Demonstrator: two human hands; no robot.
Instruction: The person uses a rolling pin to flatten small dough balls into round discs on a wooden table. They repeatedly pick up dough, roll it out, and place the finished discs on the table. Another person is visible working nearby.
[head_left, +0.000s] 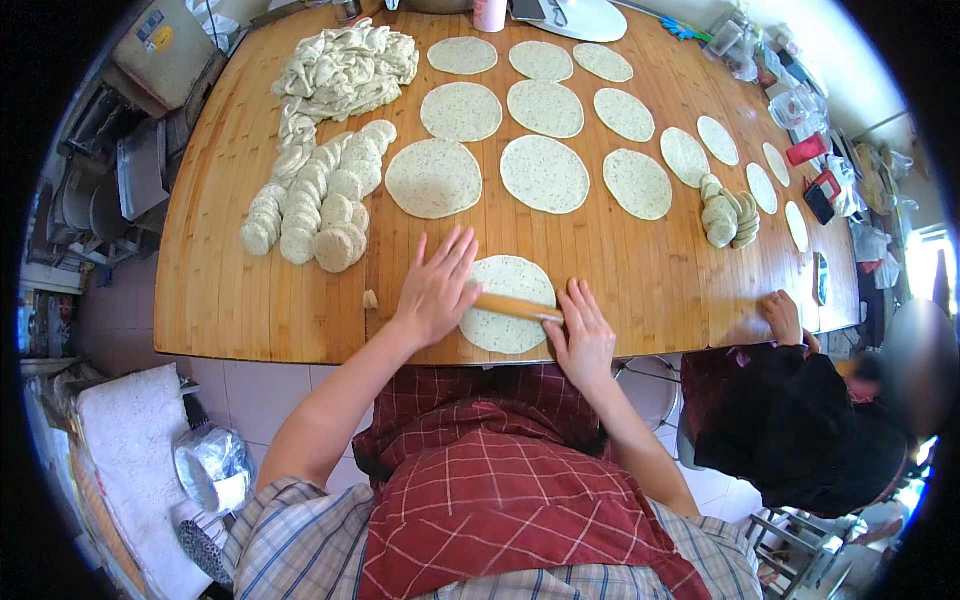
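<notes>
A wooden rolling pin lies slanted across a round, flat sheet of speckled dough near the table's front edge. My left hand is over the pin's left end, fingers extended, its thumb side touching the wood. At the right end, my right hand rests with its thumb side against the pin. Beyond them lie rows of flat dough rounds. Overlapping small dough discs sit to the left, in front of a heap of dough. More small discs lie to the right.
The wooden table holds a pink cup and a white plate at its far edge. A co-worker's hand rests at the right front edge. Phones and plastic containers lie along the right side. A dough scrap is left of my left hand.
</notes>
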